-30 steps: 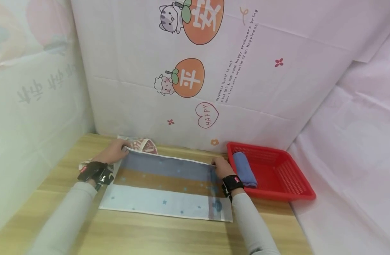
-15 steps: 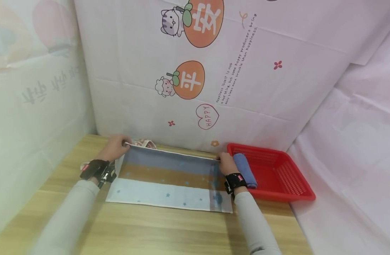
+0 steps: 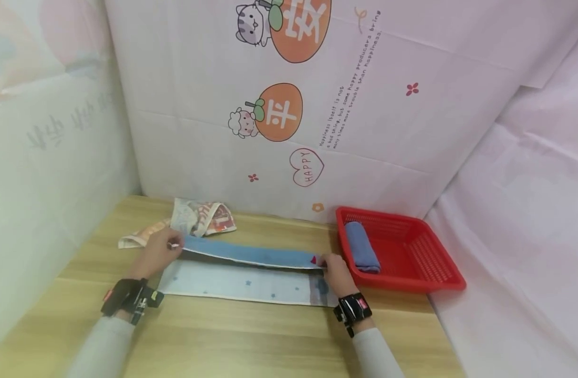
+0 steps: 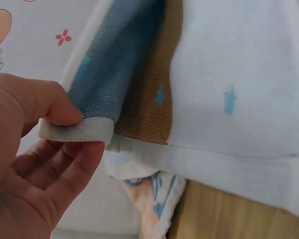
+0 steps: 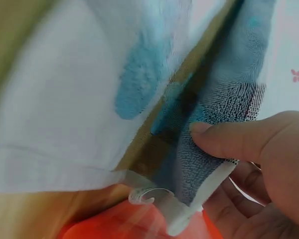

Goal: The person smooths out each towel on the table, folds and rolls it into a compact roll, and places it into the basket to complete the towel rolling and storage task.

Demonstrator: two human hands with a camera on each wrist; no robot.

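A striped towel point(image 3: 244, 283) lies on the table, its far part lifted and turned over toward the person. The raised flap shows a blue face point(image 3: 256, 255) with a small red mark at its right end. My left hand point(image 3: 155, 253) pinches the flap's left corner between thumb and fingers, and the left wrist view shows its pale hem point(image 4: 84, 130) there. At the other end, my right hand point(image 3: 338, 275) pinches the right corner. Its thumb presses the dark terry side point(image 5: 209, 154) in the right wrist view. Brown and white bands face up inside the fold.
Behind my left hand lies a crumpled patterned cloth point(image 3: 208, 218) near the back wall. A red plastic basket point(image 3: 431, 257) stands right of my right hand, with a rolled blue towel point(image 3: 361, 247) along its left side. Printed sheets hang at the back and sides.
Both hands first lifted the towel's far edge, then brought it toward the person. The flap now shows its blue face and covers the upper bands; the crumpled cloth is more exposed.
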